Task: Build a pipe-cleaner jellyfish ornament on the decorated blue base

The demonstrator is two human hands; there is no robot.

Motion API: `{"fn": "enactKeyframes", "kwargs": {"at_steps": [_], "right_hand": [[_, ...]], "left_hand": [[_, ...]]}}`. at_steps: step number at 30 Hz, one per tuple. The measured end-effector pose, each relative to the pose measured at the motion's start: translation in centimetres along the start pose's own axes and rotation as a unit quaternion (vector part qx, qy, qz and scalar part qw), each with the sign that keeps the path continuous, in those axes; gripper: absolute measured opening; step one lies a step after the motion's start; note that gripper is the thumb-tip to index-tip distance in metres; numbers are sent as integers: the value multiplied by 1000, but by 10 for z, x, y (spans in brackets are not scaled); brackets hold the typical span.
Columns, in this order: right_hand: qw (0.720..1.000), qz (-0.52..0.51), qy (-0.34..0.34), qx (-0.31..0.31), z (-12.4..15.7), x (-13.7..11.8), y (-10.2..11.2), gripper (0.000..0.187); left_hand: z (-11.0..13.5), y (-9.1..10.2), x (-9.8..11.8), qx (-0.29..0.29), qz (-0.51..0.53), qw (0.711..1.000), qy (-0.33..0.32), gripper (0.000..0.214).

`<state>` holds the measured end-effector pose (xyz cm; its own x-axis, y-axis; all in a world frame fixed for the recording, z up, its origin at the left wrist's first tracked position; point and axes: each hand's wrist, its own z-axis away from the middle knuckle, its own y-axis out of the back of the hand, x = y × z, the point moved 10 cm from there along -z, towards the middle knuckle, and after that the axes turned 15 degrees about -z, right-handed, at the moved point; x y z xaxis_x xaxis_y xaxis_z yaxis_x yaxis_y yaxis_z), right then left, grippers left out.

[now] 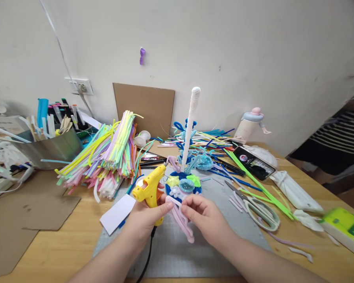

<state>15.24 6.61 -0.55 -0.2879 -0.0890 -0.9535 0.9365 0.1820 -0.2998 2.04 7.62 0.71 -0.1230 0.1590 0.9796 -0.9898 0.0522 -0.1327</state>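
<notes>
My left hand is wrapped round a yellow glue gun, its nozzle pointing up and to the right. The thumb of that hand also touches one end of a bent pale pink pipe cleaner piece. My right hand pinches the same piece from the other side, fingers closed. Just beyond both hands stands a blue base with yellow, green and light blue pipe cleaner shapes on it. A white wrapped stick rises upright behind these shapes, with blue curled pieces around it.
Everything rests on a grey cutting mat. Scissors, a phone and green pipe cleaners lie to the right. At left are a bundle of coloured pipe cleaners, a metal container and a white card. A black cord trails down.
</notes>
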Motion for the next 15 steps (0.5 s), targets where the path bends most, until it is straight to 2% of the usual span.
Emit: {"fn": "enactKeyframes", "kwargs": {"at_steps": [2,4,7,9,12,14,15], "right_hand": [[1000,-1,22,18,1,-7,4,30],[994,-5,90,63,4,-25,16,27],[962,-67,212,157,10,-55,49,21],[934,-126,257,215,9,-65,77,22],[921,-160,242,261,-2,-64,104,36],[934,-143,205,253,-8,-57,104,35],[949,-126,179,229,-11,-53,96,30]], "left_hand": [[0,1,-1,2,-19,1000,5,41],[-1,4,-1,14,-41,999,10,37],[-2,9,1,30,-68,997,9,34],[-2,12,3,38,-81,996,2,33],[-3,15,8,54,-89,995,-13,34],[-2,15,10,60,-87,994,-19,33],[-2,14,10,55,-86,995,-19,32]]}}
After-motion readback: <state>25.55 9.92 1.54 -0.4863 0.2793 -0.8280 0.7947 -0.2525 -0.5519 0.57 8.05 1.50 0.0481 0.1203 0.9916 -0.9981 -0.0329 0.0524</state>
